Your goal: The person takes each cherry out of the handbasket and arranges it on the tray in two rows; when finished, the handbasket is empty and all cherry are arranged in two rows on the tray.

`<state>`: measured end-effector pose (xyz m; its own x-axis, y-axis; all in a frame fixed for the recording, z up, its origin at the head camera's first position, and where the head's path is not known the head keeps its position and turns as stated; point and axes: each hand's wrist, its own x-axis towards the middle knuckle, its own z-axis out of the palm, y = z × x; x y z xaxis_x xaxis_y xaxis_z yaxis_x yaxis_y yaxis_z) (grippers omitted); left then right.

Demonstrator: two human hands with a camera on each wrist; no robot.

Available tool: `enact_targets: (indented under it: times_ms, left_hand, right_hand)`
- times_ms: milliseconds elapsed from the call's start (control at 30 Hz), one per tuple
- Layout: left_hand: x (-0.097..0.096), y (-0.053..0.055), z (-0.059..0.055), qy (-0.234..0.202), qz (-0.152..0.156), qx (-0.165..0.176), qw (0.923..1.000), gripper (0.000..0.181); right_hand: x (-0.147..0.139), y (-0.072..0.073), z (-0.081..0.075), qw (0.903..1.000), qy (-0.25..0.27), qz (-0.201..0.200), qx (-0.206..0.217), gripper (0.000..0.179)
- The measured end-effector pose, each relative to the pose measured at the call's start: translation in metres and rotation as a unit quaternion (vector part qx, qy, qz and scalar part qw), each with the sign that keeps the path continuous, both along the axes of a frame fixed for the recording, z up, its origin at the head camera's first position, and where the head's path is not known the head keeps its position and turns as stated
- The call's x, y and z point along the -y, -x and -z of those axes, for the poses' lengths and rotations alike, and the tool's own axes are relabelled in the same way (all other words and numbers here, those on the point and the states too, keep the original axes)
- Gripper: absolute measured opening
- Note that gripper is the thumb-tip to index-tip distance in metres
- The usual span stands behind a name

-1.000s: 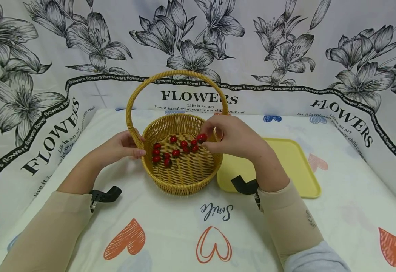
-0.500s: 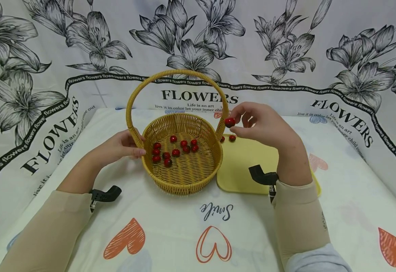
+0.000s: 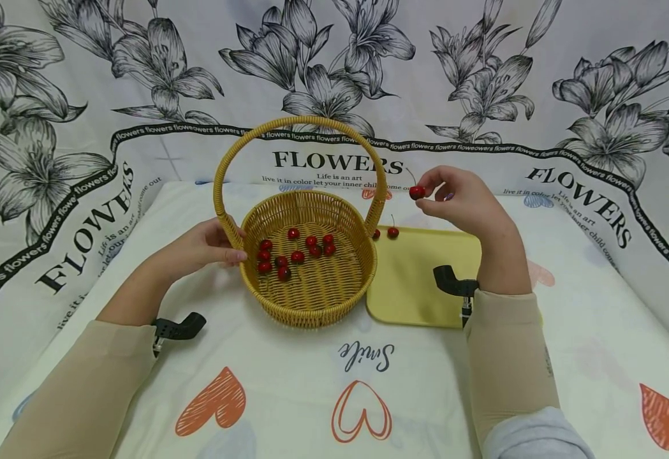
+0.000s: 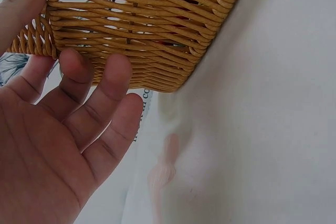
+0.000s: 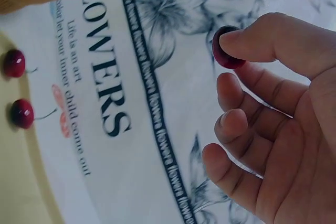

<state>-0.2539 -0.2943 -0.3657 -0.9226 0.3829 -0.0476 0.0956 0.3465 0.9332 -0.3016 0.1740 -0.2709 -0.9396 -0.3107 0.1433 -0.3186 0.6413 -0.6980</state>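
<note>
1. Head view: my round wicker basket, woven in golden-brown strands with a tall, coil-wrapped handle, stands on a white cloth printed with hearts.
2. Glossy red loose cherries lie on its ribbed floor, mostly toward the left and middle.
3. My left hand grips the basket's left side, thumb and forefinger at the handle's foot, the remaining fingers loosely bent outside the weave.
4. My right hand pinches one shiny, stemmed cherry between thumb and forefinger, raised to the right of the handle, well apart from my left hand.
5. Smooth and round-cornered, a yellow tray lies just right of the basket; two stemmed cherries rest at its far rim, near the handle.
</note>
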Motion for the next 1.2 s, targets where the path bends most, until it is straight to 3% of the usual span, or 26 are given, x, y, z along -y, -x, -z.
enact_targets:
  times_ms: [167, 400, 700, 900, 1200]
  left_hand:
    - [0.000, -0.001, -0.001, -0.005, -0.002, 0.004, 1.0000, 0.044]
    - [0.000, -0.001, -0.001, -0.003, -0.005, 0.010, 0.9999, 0.045]
    - [-0.001, -0.001, -0.002, 0.005, -0.006, 0.005, 1.0000, 0.044]
    - [-0.001, 0.000, -0.002, -0.001, -0.004, 0.008, 1.0000, 0.044]
    - [0.000, 0.000, -0.001, 0.000, -0.001, 0.003, 1.0000, 0.044]
  right_hand:
    - [-0.010, 0.020, 0.021, 0.9993, 0.011, 0.017, 0.032, 0.027]
    - [-0.021, 0.045, 0.054, 0.9977, -0.026, 0.026, 0.056, 0.026]
    - [-0.022, 0.059, 0.090, 0.9898, -0.092, 0.024, 0.106, 0.027]
    - [-0.014, 0.058, 0.098, 0.9815, -0.135, 0.018, 0.135, 0.027]
    - [-0.010, 0.057, 0.095, 0.9734, -0.178, 0.043, 0.138, 0.027]
